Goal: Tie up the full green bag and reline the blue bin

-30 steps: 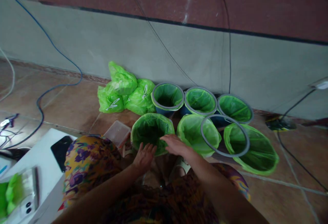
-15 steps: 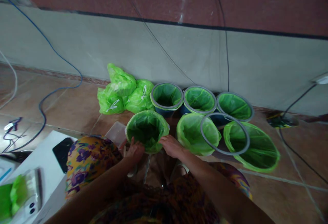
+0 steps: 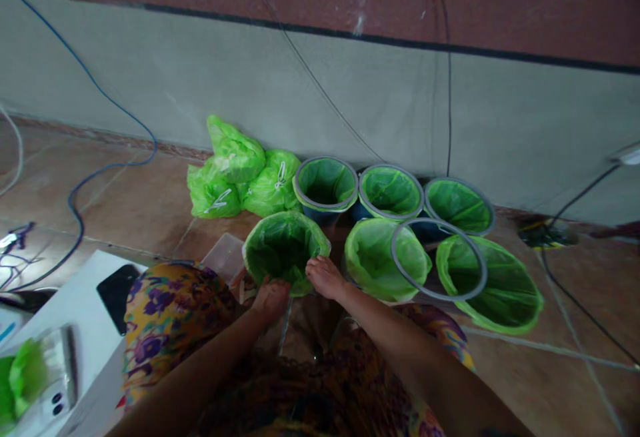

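A small bin lined with a green plastic bag (image 3: 284,248) stands on the floor right in front of my knees. My left hand (image 3: 270,297) is at its near rim, fingers curled down onto the folded-over edge of the bag. My right hand (image 3: 325,276) sits at the near right of the same rim, fingers together and pressed on the bag's edge. Beside it on the right is another green-lined bin (image 3: 373,254) with a loose grey ring (image 3: 439,258) leaning across it.
Three more lined bins with grey rings (image 3: 326,184) (image 3: 391,192) (image 3: 459,205) stand along the wall, and a large lined bin (image 3: 500,290) is at the right. Tied green bags (image 3: 235,174) lie left. A clear box (image 3: 226,256), a white board with a phone (image 3: 116,290) and cables (image 3: 75,190) are nearby.
Both hands have drawn back from flat on the bag's near edge to lower on the rim, fingers closing on it. The bin has shifted slightly left and away.
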A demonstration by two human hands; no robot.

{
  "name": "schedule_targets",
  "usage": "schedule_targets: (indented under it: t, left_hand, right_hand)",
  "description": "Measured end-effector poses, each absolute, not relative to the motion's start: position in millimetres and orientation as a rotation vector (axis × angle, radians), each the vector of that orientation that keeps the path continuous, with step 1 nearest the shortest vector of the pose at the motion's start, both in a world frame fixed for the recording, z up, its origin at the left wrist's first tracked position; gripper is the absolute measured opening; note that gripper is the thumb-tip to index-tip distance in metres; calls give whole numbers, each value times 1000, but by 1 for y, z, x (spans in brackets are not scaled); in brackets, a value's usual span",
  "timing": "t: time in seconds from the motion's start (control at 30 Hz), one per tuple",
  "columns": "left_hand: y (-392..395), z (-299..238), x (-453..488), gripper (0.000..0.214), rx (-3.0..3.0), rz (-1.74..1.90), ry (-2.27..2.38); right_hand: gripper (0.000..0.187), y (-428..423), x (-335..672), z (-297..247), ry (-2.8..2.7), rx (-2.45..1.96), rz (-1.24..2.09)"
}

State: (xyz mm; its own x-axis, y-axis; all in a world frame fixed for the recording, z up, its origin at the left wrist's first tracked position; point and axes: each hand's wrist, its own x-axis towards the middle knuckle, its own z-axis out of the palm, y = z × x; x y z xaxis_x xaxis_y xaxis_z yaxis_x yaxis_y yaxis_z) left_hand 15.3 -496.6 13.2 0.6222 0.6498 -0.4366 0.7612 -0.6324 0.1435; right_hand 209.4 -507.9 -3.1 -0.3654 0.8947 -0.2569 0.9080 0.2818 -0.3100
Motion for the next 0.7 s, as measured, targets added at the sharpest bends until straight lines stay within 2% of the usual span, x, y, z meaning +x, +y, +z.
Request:
schedule_targets:
  t: [0.37,0.47,0.57,0.7]
  left_hand:
    - [-498,19,13,33,2494,-611,1219]
    - [-502,23,12,37,2498,-536,1333]
    - [-507,25,12,41,2537,-387,1381]
    - [-512,20,16,38,2605,-349,1164]
  right_hand:
    - [26,-498,197,13,2260,1981,-486]
    - [27,-496,196,27,2303,1987,-494]
    - [25,-505,193,36,2450,1853,-643]
    - [23,-525,187,29,2549,1597,-741]
